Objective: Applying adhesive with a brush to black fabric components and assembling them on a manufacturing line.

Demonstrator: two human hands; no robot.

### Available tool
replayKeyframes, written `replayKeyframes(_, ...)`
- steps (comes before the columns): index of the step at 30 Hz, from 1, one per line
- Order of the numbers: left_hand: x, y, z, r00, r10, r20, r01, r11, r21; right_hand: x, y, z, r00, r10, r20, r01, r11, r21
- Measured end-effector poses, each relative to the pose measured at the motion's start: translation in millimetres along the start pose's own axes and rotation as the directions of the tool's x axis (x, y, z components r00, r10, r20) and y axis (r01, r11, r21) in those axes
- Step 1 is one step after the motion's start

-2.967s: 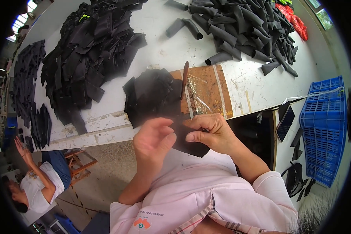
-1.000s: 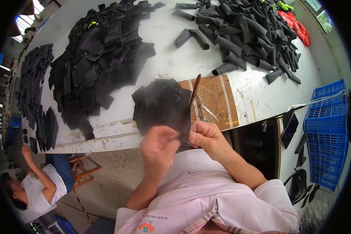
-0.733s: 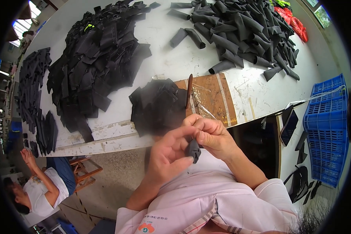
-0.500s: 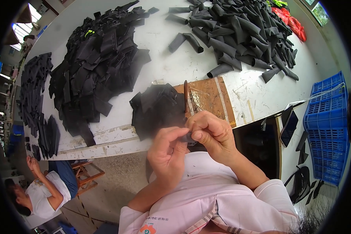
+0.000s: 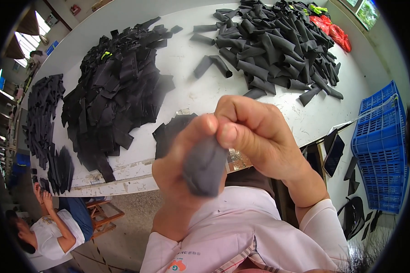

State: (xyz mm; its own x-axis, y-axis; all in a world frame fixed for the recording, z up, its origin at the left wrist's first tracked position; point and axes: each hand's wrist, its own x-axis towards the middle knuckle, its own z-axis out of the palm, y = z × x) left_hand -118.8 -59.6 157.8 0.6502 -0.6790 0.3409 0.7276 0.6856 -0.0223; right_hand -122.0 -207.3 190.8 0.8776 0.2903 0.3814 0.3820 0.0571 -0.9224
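Both hands are raised close to the camera and meet on one small black fabric piece (image 5: 205, 167). My left hand (image 5: 177, 175) pinches it from the left with thumb and finger. My right hand (image 5: 255, 134) pinches its top edge from the right. Behind the hands, a small stack of flat black pieces (image 5: 171, 132) lies on the white table (image 5: 191, 91), partly hidden.
A large heap of flat black pieces (image 5: 111, 95) covers the table's left. A heap of rolled black pieces (image 5: 273, 41) lies at the back right, with red fabric (image 5: 335, 34) beyond. A blue crate (image 5: 380, 145) stands right. Another person (image 5: 50, 227) sits lower left.
Both hands have risen from near the table edge toward the camera with the black piece, now filling the frame's middle and hiding the brown board and stick seen earlier.
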Motion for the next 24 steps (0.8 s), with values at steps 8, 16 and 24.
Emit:
replayKeyframes(8, -7.6, 30.7, -66.0, 0.883, 0.023, -0.469, 0.014, 0.997, 0.076, -11.2, 95.6, -11.4, 0.830, 0.542, 0.134, -0.540, 0.719, 0.439)
replayKeyframes(16, 0.4, 34.3, -37.3, 0.950, 0.159, -0.267, -0.254, 0.891, -0.376, 19.7, 62.6, -6.8, 0.869, 0.484, 0.101, -0.492, 0.823, 0.285)
replayKeyframes(24, -9.4, 23.8, -49.5, 0.695, 0.325, -0.642, 0.083, 0.850, 0.520, -6.8, 106.1, -10.1, 0.838, 0.520, 0.168, -0.534, 0.714, 0.452)
